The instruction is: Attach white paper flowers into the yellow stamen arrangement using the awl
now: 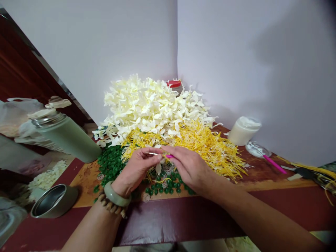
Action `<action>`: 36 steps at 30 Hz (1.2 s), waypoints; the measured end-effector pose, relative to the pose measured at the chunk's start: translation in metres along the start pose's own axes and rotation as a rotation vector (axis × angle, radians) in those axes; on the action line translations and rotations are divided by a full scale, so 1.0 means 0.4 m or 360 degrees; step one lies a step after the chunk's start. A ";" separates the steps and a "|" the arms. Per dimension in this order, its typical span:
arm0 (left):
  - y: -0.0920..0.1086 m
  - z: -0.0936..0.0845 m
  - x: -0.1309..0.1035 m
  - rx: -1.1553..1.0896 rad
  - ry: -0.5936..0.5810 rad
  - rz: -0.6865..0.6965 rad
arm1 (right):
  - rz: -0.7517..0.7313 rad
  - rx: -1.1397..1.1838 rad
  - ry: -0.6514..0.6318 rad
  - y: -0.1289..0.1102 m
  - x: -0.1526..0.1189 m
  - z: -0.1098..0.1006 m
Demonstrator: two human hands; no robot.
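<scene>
My left hand (pixel 140 167) and my right hand (pixel 193 169) meet fingertip to fingertip over the front of the heap. Between thumb and fingers my left hand pinches a white artificial flower (pixel 159 168), its petals showing above and below the fingertips. Closed in my right hand is a slim tool with a pink handle (pixel 170 156). A pale thin shaft (pixel 153 153) in line with it crosses my left fingers; its tip is hard to make out. Yellow stamen strands (pixel 204 147) lie just behind, with green plastic calyx pieces (pixel 111 162) beneath and to the left.
Behind rises a pile of white flowers (pixel 147 101), partly hiding a red-lidded jar (pixel 174 84). At left stand a green thermos (pixel 68 134) and a metal cup (pixel 56 201). At right are a white jar (pixel 244 131), a dish of white paste (pixel 253 149) and a pink-handled tool (pixel 274 163).
</scene>
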State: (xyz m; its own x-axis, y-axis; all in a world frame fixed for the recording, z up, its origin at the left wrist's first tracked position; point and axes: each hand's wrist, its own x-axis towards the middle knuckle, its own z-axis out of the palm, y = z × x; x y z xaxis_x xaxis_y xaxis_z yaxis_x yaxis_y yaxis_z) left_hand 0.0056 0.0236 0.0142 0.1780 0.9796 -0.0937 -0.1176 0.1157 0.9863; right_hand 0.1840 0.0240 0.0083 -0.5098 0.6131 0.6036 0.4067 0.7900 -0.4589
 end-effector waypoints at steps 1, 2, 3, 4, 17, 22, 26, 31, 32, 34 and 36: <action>0.002 -0.004 0.001 0.0027 0.0090 0.0057 | 0.0043 0.0003 0.0002 0.002 0.003 -0.009; 0.003 -0.010 0.003 0.0103 0.0169 0.0108 | 0.0092 0.0008 0.0012 0.006 0.006 -0.020; 0.002 -0.017 0.006 0.0234 0.0219 0.0150 | 0.0140 0.0015 0.0030 0.010 0.008 -0.030; -0.002 -0.024 0.010 0.0411 0.0227 0.0180 | 0.0175 0.0027 0.0053 0.015 0.010 -0.039; 0.007 -0.026 0.018 -0.0227 0.0209 -0.0062 | 0.0303 0.0200 0.0077 0.020 0.017 -0.060; 0.002 -0.027 0.021 -0.0628 0.0206 -0.0128 | 0.0229 0.0193 -0.0025 0.019 0.014 -0.051; 0.000 -0.022 0.016 -0.0711 0.0103 -0.0170 | 0.0158 0.0075 -0.0033 0.020 0.011 -0.040; 0.006 -0.015 0.008 -0.0679 0.0054 -0.0186 | 0.0148 -0.0010 -0.0044 0.018 0.010 -0.037; 0.006 -0.014 0.007 -0.0672 0.0043 -0.0185 | 0.0144 -0.0022 -0.0050 0.018 0.010 -0.036; 0.005 -0.013 0.006 -0.0662 0.0031 -0.0189 | 0.0144 -0.0034 -0.0058 0.018 0.009 -0.035; 0.004 -0.013 0.005 -0.0661 0.0040 -0.0194 | 0.0156 -0.0038 -0.0058 0.018 0.008 -0.033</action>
State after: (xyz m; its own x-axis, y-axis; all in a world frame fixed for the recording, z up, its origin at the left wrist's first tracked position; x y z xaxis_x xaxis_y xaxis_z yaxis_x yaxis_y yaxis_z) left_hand 0.0008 0.0267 0.0151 0.1918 0.9577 -0.2144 -0.4812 0.2821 0.8300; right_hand 0.1952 0.0314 0.0156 -0.4940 0.6875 0.5322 0.4737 0.7261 -0.4984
